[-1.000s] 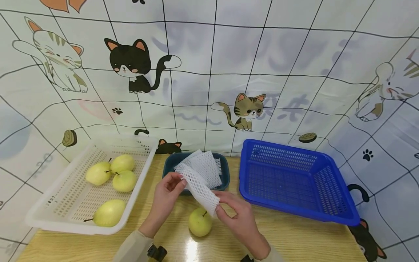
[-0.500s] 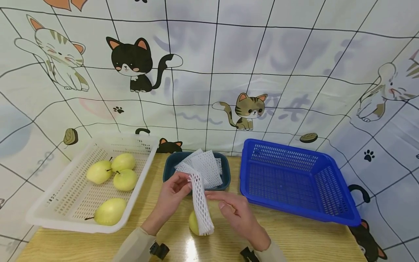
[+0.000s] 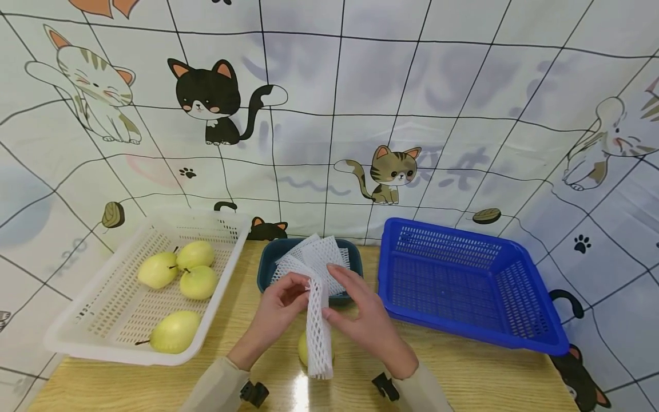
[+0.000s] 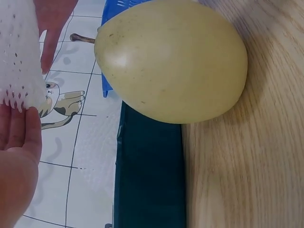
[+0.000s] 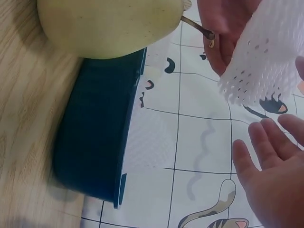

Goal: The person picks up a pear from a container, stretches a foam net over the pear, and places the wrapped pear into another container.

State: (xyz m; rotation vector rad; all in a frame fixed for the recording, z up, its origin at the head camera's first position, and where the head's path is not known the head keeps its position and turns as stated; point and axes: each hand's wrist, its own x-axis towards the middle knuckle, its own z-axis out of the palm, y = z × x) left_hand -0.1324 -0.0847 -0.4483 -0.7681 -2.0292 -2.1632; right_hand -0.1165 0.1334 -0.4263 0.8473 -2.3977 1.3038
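Note:
My left hand (image 3: 282, 306) pinches the upper end of a white foam fruit net (image 3: 319, 343), which hangs down as a flattened sleeve. My right hand (image 3: 368, 320) is beside the net with its fingers (image 5: 266, 147) spread; whether its thumb touches the net I cannot tell. A yellow pear (image 4: 171, 61) with a brown stem lies on the table below the hands. From the head view the net covers most of that pear. Just beyond the hands, a dark teal bin (image 3: 265, 266) holds several more foam nets (image 3: 329, 257).
At the left stands a white perforated basket (image 3: 115, 332) with several pears (image 3: 175, 332) in it. A blue basket (image 3: 437, 286) is at the right on the wooden table (image 3: 463, 377). Behind them hangs a sheet with printed cats (image 3: 309, 114).
The net has swung from slanting toward the right hand to hanging straight down, over the pear in the head view. My right hand has let go of its lower end and moved up.

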